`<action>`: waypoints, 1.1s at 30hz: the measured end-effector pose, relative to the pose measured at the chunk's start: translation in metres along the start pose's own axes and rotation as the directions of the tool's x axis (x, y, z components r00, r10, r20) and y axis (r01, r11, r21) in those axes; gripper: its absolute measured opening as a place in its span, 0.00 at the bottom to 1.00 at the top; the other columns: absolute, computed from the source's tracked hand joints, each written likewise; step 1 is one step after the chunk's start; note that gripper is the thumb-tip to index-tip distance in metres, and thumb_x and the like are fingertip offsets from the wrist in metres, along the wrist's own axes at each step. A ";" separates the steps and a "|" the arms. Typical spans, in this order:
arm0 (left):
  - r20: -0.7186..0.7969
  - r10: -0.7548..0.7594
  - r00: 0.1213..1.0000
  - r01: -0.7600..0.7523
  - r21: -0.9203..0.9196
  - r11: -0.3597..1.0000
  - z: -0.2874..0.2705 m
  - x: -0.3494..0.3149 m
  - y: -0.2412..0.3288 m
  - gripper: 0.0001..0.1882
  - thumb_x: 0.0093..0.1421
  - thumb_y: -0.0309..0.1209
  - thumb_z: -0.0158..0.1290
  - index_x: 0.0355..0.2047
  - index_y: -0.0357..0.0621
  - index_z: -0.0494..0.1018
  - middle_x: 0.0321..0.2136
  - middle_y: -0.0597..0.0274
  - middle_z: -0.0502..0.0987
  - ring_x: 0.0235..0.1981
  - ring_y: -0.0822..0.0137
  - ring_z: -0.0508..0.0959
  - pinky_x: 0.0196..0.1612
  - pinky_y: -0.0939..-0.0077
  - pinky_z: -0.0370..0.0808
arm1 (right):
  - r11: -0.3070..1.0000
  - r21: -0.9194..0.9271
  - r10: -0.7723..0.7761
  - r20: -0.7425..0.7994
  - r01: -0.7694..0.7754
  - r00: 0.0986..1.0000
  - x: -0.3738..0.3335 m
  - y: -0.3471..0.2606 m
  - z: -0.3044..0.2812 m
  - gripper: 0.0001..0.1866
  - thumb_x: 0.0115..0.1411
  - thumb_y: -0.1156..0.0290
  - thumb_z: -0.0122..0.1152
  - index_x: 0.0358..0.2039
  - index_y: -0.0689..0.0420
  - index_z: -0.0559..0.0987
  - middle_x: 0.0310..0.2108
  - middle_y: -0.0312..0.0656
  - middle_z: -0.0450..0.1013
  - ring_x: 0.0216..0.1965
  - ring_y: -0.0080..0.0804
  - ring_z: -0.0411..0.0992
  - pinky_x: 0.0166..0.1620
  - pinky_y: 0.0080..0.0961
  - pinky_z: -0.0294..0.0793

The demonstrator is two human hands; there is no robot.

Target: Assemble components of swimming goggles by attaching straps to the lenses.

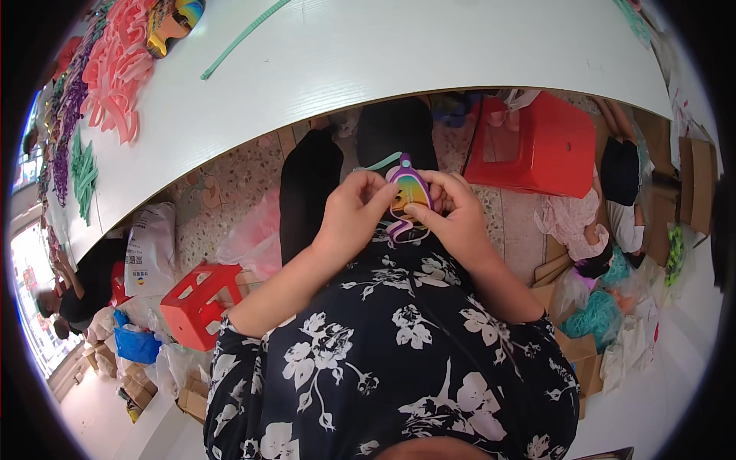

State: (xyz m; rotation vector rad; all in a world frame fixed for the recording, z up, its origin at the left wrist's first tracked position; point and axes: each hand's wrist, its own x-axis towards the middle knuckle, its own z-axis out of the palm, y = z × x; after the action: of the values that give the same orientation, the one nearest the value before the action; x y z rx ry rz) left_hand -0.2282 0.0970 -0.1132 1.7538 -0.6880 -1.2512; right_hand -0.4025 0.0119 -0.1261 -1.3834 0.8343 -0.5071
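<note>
Over my lap I hold a pair of swim goggles [412, 188] with a purple frame and a rainbow mirrored lens. My left hand [349, 211] pinches the left side of the goggles, thumb across the frame. My right hand [458, 217] grips the other side, its thumb on the lower part of the lens and its fingers behind. A mint-green strap [379, 163] runs from the top of the frame to the left, above my left hand. Part of the frame curls below my thumbs. Fingers hide much of the rest.
Ahead stands a white table [383, 57]. On it lie a mint-green strap [244, 38], pink pieces [119, 69], green straps [83, 169] and a mirrored lens piece [170, 27]. Red stools [563, 146] stand beneath it and at left. Other people sit at both sides, among bags and boxes.
</note>
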 end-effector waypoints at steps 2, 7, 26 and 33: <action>-0.027 0.004 1.000 -0.005 -0.056 0.998 0.000 -0.014 -0.008 0.08 0.65 0.29 0.59 0.36 0.37 0.73 0.27 0.68 0.76 0.29 0.80 0.73 0.35 0.84 0.72 | 0.987 -0.158 -0.011 0.054 0.019 0.998 0.000 -0.002 -0.004 0.24 0.56 0.84 0.67 0.54 0.65 0.74 0.34 0.33 0.70 0.34 0.15 0.73 0.39 0.13 0.78; -0.015 -0.101 0.995 0.087 -0.389 0.917 0.004 -0.021 -0.013 0.07 0.64 0.26 0.59 0.35 0.36 0.73 0.28 0.65 0.78 0.28 0.79 0.76 0.33 0.86 0.74 | 0.985 0.130 0.109 0.065 -0.117 0.992 0.003 0.010 0.006 0.22 0.54 0.79 0.72 0.51 0.61 0.78 0.31 0.31 0.70 0.30 0.15 0.69 0.35 0.14 0.73; 0.418 0.721 0.552 -0.739 0.646 0.191 -0.055 -0.002 0.017 0.27 0.46 0.36 0.71 0.44 0.41 0.73 0.29 0.60 0.76 0.30 0.56 0.79 0.33 0.66 0.77 | 0.999 0.016 0.029 0.433 -0.040 0.901 0.063 0.001 0.005 0.22 0.52 0.77 0.75 0.48 0.64 0.81 0.34 0.33 0.76 0.32 0.17 0.71 0.35 0.15 0.71; 0.522 0.558 0.645 -0.741 0.606 0.290 -0.060 0.013 0.008 0.33 0.49 0.42 0.65 0.53 0.38 0.72 0.32 0.53 0.77 0.33 0.52 0.80 0.39 0.62 0.78 | 0.942 -0.233 -0.186 0.233 0.241 0.954 0.049 0.001 0.005 0.17 0.52 0.72 0.75 0.43 0.60 0.83 0.36 0.38 0.77 0.35 0.24 0.73 0.37 0.23 0.73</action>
State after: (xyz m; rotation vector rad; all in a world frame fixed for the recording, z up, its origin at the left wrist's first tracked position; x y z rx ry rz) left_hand -0.1675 0.1023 -0.1043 1.6089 -2.1348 -0.4979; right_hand -0.3681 -0.0215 -0.1375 -1.7504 0.5953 -0.4197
